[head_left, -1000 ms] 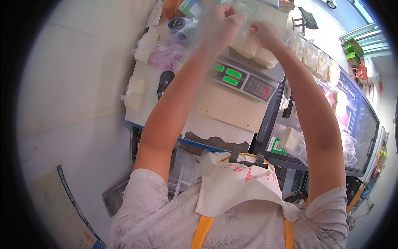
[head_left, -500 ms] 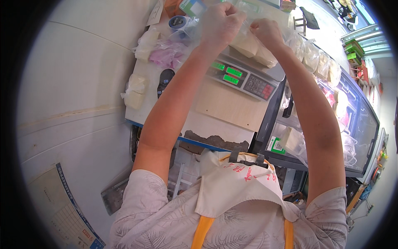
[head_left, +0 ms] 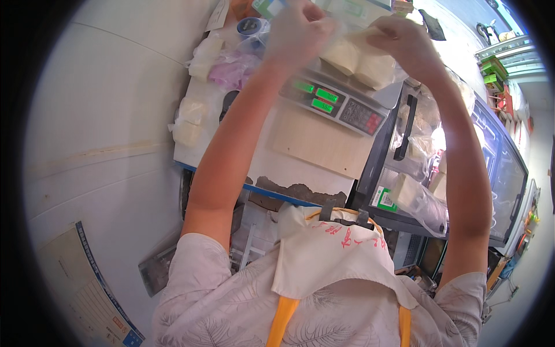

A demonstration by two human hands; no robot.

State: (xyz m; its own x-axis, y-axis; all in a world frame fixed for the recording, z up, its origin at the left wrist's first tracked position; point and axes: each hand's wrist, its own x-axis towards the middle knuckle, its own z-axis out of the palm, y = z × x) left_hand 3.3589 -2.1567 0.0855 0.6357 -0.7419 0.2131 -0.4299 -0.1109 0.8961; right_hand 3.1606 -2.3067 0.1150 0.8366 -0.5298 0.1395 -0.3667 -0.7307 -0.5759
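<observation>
Right, clear bag of pale blocks [head_left: 376,72], resting on the pan of the scale [head_left: 341,108], just beyond the keypad, its film slack around at least two chunky pieces. Over its near right side comes the right hand [head_left: 404,43], thumb and fingers drawn together, pinching the film at the bag's upper part. Up on the other side, the left hand [head_left: 303,29] hangs above the far left of the scale, fingers curled inward; it's blurred, so I cannot tell whether they grip the plastic. Green digits glow on the scale's panel, too smeary to read.

Nearer the body, a plain wooden board [head_left: 321,141] lies flat on the white counter [head_left: 274,173], whose front edge is chipped dark. Off to the left, past the forearm: a pink bag [head_left: 231,74], a blue-lidded tub [head_left: 250,26] and, lower down, another bagged block [head_left: 189,121]. Over on the right, a dark-framed case [head_left: 365,194] holds more bagged goods, with a green-and-white card [head_left: 384,198] at its near corner. And closest in, the cream apron [head_left: 341,260] on yellow straps [head_left: 283,318].
</observation>
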